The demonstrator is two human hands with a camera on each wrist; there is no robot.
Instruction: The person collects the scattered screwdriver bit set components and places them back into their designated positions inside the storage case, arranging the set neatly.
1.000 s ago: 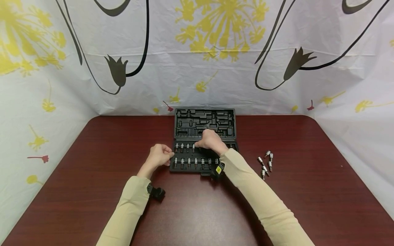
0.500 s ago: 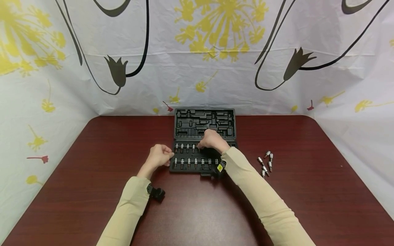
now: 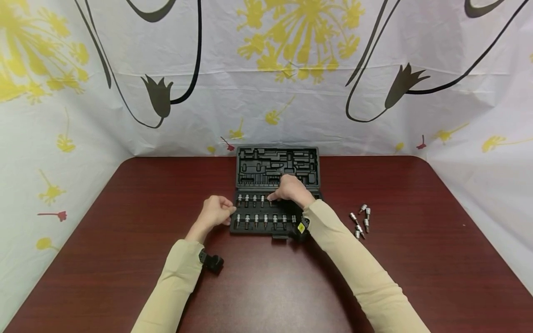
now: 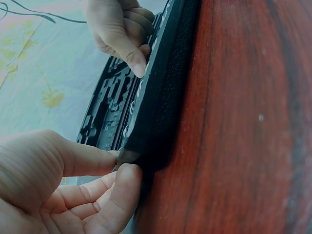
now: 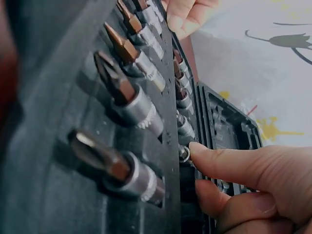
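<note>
An open black plastic case lies on the table, holding two rows of silver bit sockets. At its left edge my left hand pinches the case corner between thumb and fingers, seen close up in the left wrist view. Over the far row is my right hand, its fingers curled. In the right wrist view its thumb presses at the end of a bit socket in that row, with the index finger bent just below. The right hand hides the slots farther right. Near-row bit sockets show bare tips.
The case's moulded lid stands raised behind the rows, close to a patterned sheet. Several loose bit sockets lie on the dark red table, right of the case. A latch juts from the case's front edge.
My right hand has shifted slightly right along the far row, uncovering a bit socket by its thumb. My left hand stays at the case corner.
</note>
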